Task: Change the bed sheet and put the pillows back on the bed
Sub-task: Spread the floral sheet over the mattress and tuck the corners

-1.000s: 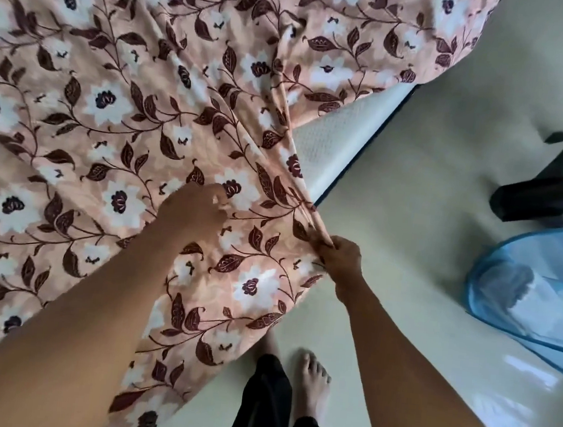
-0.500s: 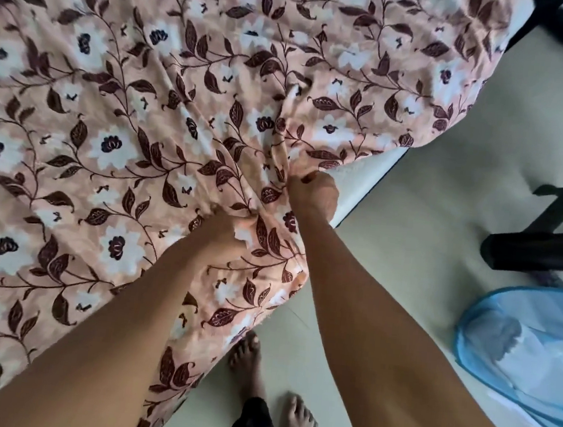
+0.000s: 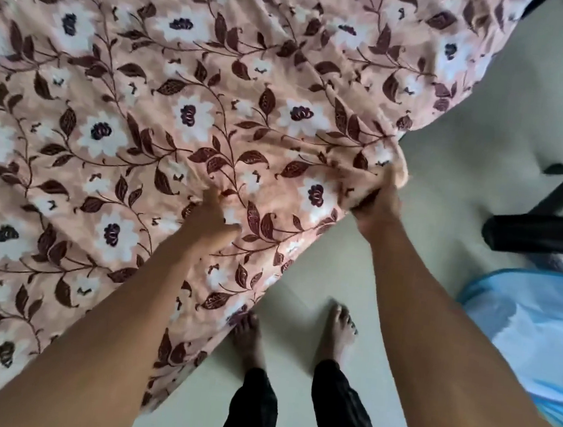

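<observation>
Both hands reach forward from the bottom of the view onto a peach bed sheet (image 3: 166,106) printed with white flowers and dark brown leaves, which covers the whole upper left of the scene. Left hand (image 3: 208,222) lies on top of the sheet a little in from its hanging edge, fingers curled and pressed into the cloth; it seems to pinch a small fold, though the blur makes that uncertain. Right hand (image 3: 378,207) is closed in a fist around a bunched corner of the sheet at the edge of the bed, with gathered folds fanning up and away from the grip. Sheet cloth hangs in a slanted line between the two hands and drops down past the left forearm toward the pale floor (image 3: 448,181). Two bare feet (image 3: 337,329) in dark trousers stand on the floor just beside the hanging edge. To the right, well apart from the sheet, sit a black chair leg (image 3: 542,235) and a blue mesh basket (image 3: 537,327)
</observation>
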Tool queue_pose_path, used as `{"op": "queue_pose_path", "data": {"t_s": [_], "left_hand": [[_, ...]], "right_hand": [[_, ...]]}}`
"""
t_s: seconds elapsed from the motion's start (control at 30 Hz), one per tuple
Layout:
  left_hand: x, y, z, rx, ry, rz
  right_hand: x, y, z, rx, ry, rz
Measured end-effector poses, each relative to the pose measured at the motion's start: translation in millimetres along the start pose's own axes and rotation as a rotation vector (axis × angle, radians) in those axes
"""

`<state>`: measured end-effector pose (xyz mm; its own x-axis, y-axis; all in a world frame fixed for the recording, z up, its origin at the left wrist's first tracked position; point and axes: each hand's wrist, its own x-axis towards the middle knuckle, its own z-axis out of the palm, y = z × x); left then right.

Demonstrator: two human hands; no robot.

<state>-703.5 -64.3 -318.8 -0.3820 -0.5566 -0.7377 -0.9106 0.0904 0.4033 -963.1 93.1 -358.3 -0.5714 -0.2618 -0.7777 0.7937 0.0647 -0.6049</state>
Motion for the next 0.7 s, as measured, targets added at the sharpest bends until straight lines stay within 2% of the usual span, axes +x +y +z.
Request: {"op": "queue_pose_path", "data": {"t_s": [0.1, 0.17, 0.2, 0.27, 0.33, 0.43, 0.5, 0.57, 0.6, 0.67, 0.7], "left_hand": [[-1, 2, -2, 0.043, -0.027, -0.015], [0, 3, 0, 0.070, -0.039, -0.041], [2, 4, 1, 0.090, -0.037, -0.048], [6, 4, 3, 0.127, -0.033, -0.048], [9, 3, 5, 0.164, -0.026, -0.049], [12, -1, 6, 0.197, 0.000, -0.060], [11, 1, 5, 0.189, 0.003, -0.048], [11, 1, 5, 0.180, 0.002, -0.030], [11, 1, 5, 0.168, -0.002, -0.027], [13, 0, 6, 0.162, -0.018, -0.026], [14, 0, 5, 0.175, -0.023, -0.024]], "right_hand": [[-9, 11, -14, -0.262, -0.324, 0.030], [-2, 9, -31, -0.509, -0.406, 0.023], [-1, 5, -39, -0.647, -0.382, -0.004], [25, 0, -59, -0.773, -0.175, -0.119], [59, 0, -73, -0.770, 0.063, -0.214], [79, 6, -60, -0.926, 0.329, -0.342], [68, 9, -46, -0.911, 0.440, -0.326], [61, 14, -43, -0.789, 0.497, -0.275], [60, 16, -46, -0.685, 0.460, -0.235], [52, 22, -56, -0.480, 0.264, -0.079], [45, 28, -61, -0.464, 0.153, 0.002]]}}
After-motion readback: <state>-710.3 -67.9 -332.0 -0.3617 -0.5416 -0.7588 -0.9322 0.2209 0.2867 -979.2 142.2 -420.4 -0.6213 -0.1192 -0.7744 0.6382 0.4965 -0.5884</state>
